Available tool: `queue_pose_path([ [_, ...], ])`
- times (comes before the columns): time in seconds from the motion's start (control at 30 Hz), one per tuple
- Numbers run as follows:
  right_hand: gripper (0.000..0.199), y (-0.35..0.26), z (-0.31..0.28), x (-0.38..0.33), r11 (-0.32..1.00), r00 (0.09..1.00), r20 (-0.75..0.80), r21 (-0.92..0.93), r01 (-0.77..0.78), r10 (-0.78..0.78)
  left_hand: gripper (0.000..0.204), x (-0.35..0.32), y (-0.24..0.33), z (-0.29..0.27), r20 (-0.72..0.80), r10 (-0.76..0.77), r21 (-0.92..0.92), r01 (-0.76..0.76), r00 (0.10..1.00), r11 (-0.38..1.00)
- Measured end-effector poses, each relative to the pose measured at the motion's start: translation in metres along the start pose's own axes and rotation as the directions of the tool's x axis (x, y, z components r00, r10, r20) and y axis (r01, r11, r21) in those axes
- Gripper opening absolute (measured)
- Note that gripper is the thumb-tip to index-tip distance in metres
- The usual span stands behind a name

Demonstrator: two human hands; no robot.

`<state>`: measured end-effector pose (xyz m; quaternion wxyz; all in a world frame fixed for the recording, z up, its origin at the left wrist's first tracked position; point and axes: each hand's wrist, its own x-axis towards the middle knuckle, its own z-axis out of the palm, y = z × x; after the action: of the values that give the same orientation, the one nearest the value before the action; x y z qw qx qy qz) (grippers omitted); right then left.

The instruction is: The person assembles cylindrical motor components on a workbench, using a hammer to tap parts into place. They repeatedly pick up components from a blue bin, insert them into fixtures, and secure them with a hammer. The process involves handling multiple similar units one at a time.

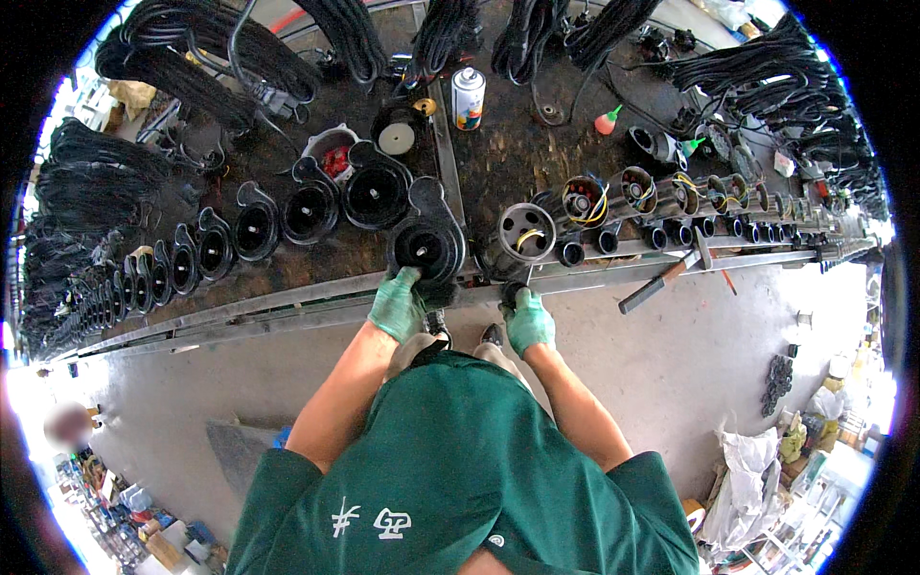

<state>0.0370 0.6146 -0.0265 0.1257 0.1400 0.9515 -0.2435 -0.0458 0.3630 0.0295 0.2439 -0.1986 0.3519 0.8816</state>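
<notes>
**Pump housing held at the bench edge**

The black housing (426, 247) lies at the near edge of the bench (287, 297), last in a curved row of similar housings (254, 225). The left hand (397, 305), gloved green, grips its lower rim from below. The right hand (528, 321) is closed around a small dark part (513, 290) just beside it, under the open motor body (526, 232). This looks like an assembly step; joining the parts would call for careful alignment. A hammer (663, 280) lies near.

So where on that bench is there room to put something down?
Bare bench top shows between the spray can and the orange cone-shaped bottle. It is crowded along the front edge, where black housings and wired motor cylinders stand in rows.
</notes>
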Motion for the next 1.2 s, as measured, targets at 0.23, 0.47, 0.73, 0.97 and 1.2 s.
queue_pose_path([
  [0.23,0.035,0.011,-0.008,-0.020,0.999,0.996,0.087,0.026,-0.025,0.023,0.034,0.007,0.012,0.062,-0.095,-0.017,0.085,0.025,0.995,0.996],
  [0.47,0.035,0.007,-0.018,-0.028,0.998,0.986,0.162,-0.053,-0.034,0.043,0.029,0.052,0.008,0.092,-0.133,0.007,0.023,-0.004,0.991,1.000],
  [0.73,0.031,0.010,-0.007,-0.027,1.000,0.992,0.127,-0.009,-0.016,0.017,0.021,0.099,0.024,0.106,-0.169,-0.020,-0.111,0.001,0.985,0.994],
  [0.97,0.040,0.026,-0.004,-0.027,0.996,0.981,0.194,0.091,0.009,-0.026,0.031,0.095,0.022,0.106,-0.139,-0.017,-0.098,0.004,0.990,0.995],
  [1.2,0.053,0.027,-0.060,-0.054,0.988,0.974,0.201,0.131,0.078,-0.103,0.065,0.062,0.008,0.068,-0.153,0.120,0.308,-0.068,0.981,0.949],
])
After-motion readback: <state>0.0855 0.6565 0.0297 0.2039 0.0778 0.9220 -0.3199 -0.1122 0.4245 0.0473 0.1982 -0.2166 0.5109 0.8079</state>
